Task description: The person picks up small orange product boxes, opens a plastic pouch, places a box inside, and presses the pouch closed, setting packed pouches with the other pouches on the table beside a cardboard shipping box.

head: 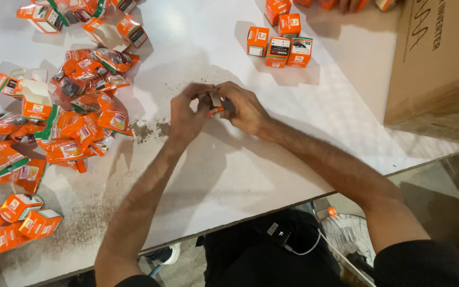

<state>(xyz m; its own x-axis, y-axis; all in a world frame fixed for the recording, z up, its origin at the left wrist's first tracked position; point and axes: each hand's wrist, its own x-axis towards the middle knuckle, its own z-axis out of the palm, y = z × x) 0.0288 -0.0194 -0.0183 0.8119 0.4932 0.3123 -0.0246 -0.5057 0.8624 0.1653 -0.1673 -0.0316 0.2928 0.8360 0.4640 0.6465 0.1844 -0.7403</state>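
My left hand and my right hand meet over the middle of the white table. Between their fingertips they pinch a small orange and white box, mostly hidden by the fingers. A heap of orange packets and flat boxes lies to the left of my left hand. Several closed orange boxes stand in a group beyond my right hand.
A large brown cardboard carton stands at the right edge. Several folded orange boxes sit at the near left. Dark grit marks the table beside my left hand. Another person's fingers show at the top.
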